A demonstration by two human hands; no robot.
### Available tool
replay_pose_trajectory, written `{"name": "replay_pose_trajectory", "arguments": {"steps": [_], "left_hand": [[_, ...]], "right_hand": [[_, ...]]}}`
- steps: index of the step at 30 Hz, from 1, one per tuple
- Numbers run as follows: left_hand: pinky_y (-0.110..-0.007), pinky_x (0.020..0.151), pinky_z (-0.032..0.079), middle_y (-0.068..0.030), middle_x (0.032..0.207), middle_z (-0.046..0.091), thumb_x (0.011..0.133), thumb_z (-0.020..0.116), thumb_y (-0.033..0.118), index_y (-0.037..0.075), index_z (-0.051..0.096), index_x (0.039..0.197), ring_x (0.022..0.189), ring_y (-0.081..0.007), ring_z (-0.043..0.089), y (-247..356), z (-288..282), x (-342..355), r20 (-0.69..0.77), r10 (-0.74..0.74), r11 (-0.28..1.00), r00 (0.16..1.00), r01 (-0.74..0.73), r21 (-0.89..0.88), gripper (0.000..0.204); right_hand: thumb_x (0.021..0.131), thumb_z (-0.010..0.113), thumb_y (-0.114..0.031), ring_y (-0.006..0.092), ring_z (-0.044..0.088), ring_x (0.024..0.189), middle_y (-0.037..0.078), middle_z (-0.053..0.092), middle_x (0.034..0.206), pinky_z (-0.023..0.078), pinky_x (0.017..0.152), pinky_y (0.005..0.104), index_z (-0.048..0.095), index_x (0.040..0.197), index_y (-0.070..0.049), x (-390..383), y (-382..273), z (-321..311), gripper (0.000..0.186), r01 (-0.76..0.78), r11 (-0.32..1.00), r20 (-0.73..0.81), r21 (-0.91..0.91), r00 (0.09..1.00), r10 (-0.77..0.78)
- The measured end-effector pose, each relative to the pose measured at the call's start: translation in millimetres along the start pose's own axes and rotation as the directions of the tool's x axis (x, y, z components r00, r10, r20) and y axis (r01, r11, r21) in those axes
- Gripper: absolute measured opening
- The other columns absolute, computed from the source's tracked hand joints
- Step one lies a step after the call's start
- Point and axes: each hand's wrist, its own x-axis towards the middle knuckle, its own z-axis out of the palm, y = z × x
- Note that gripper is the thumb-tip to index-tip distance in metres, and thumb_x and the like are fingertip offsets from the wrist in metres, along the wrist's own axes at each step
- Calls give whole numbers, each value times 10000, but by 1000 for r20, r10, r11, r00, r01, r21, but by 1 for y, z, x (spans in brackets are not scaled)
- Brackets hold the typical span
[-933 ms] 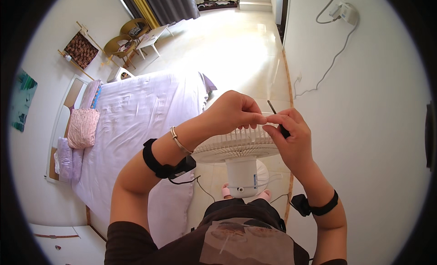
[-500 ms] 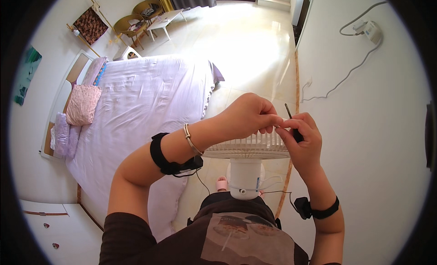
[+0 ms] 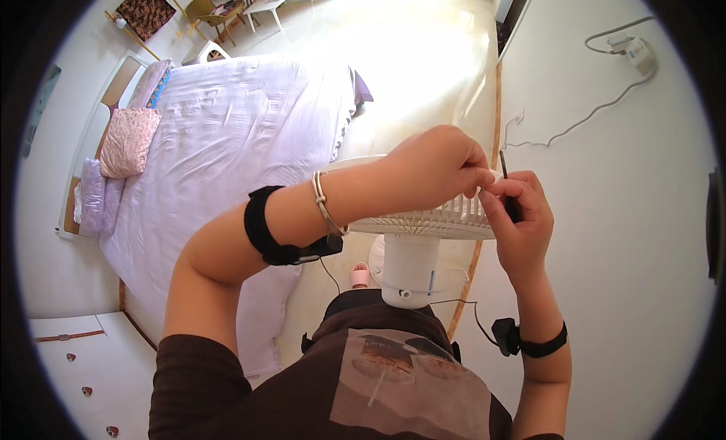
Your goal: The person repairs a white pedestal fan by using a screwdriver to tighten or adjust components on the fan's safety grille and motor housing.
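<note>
A white electric fan stands in front of me, its wire grille (image 3: pixel 431 222) facing away and its white motor housing (image 3: pixel 409 270) toward my body. Above the right part of the grille, my left hand (image 3: pixel 445 167) is closed, thumb and forefinger pinched together. Whatever it pinches is too small to make out. Its fingertips meet those of my right hand (image 3: pixel 525 220), which is closed around a black-handled screwdriver (image 3: pixel 513 208). The thin dark shaft points up, away from the grille. My right thumb and forefinger are also pinched at the meeting point.
At the left is a bed (image 3: pixel 227 145) with a pale lilac sheet and a pink pillow (image 3: pixel 130 143). Close on the right runs a white wall (image 3: pixel 605 236) with a plugged-in white adapter (image 3: pixel 640 55) and its cable. A white cabinet (image 3: pixel 83 364) fills the lower left.
The view has tilted down, so the bed and chairs sit higher in the picture. Both hands appear slightly higher and further right, still fingertip to fingertip, with the screwdriver still in my right hand.
</note>
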Motion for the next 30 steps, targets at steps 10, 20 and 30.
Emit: {"name": "replay_pose_trajectory", "arguments": {"steps": [10,20,30], "left_hand": [[-232,593,484,-25,712,685,896,633,158,7,726,856,631,-83,592,1,-13,4,107,-42,997,993,48,-58,182],[-244,584,480,-31,697,689,871,633,163,7,735,835,604,-84,572,5,-9,6,41,-102,993,994,104,-47,190],[-234,553,474,-26,697,690,864,653,181,4,737,826,593,-78,571,1,-10,3,31,-108,990,994,110,-85,200]], "right_hand": [[790,760,-2,78,454,583,25,531,865,374,501,217,671,884,-45,5,0,2,137,187,957,-33,-224,979,-199],[751,785,-3,111,510,586,38,576,875,420,483,239,696,885,-63,4,-6,5,171,270,869,-59,-415,945,-322],[761,777,-6,113,514,587,42,583,872,427,485,239,717,937,-66,6,-10,5,196,268,861,-32,-432,950,-312]]}}
